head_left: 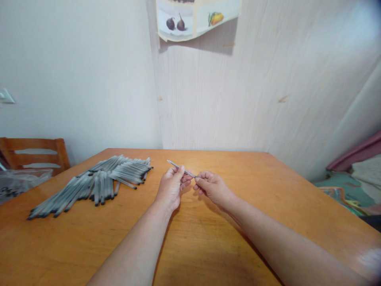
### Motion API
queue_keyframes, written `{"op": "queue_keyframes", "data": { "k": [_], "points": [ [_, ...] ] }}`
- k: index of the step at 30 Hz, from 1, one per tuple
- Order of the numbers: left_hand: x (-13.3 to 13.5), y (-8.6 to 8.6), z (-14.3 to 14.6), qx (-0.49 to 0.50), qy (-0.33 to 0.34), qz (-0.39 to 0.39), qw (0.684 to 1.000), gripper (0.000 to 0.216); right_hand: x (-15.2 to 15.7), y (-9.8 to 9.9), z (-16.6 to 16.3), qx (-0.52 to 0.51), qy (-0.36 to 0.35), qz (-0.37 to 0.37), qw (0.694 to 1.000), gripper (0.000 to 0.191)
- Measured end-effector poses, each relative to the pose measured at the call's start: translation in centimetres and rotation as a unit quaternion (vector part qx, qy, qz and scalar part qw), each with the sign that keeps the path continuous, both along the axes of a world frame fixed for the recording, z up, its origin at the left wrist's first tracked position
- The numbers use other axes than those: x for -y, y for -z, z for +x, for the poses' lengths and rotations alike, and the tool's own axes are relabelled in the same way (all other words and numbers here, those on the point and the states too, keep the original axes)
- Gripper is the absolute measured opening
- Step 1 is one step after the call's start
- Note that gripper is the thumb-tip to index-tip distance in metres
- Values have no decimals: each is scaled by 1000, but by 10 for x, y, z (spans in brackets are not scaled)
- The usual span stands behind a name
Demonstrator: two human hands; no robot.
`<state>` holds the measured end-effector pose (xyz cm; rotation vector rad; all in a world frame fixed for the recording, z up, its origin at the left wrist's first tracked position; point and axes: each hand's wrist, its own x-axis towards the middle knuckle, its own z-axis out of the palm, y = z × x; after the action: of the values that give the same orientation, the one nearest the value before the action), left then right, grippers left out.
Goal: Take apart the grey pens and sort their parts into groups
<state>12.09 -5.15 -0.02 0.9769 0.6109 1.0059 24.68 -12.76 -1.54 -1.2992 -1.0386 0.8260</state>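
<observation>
A thin ballpoint pen (189,174) with a greyish clear barrel is held above the table, slanting from its pale tip at upper left down to its dark end at right. My left hand (174,183) pinches its barrel between thumb and fingers. At the dark end, my right hand (212,186) is closed, thumb and fingertips on it; whether a separate small part is there I cannot tell. To the left of my hands lies a big pile of similar pens (101,180), clear-barrelled with black ends, fanned out in overlapping bunches.
The wooden table (238,226) stretches to the wall at the back. A wooden chair (35,153) and a clear plastic bag (24,182) are beyond its left edge. Cloth and other items (351,190) lie past the right edge. A fruit picture (196,20) hangs on the wall.
</observation>
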Motion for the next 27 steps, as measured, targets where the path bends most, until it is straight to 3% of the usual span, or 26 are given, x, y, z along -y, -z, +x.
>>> {"op": "queue_keyframes", "data": {
  "k": [5, 11, 16, 27],
  "points": [
    [2, 2, 2, -18, 36, 8, 999, 18, -1, 0, 1, 7, 22, 6, 1000, 16],
    [-1, 4, 2, -18, 23, 14, 999, 17, 2, -6, 2, 16, 1, -39, 999, 29],
    [-1, 5, 3, -31, 10, 13, 999, 14, 0, -4, 3, 25, -3, -47, 999, 22],
    [2, 3, 4, -35, 2, -12, 999, 20, -3, 8, 4, 63, 25, 20, 998, 13]
  ]
}}
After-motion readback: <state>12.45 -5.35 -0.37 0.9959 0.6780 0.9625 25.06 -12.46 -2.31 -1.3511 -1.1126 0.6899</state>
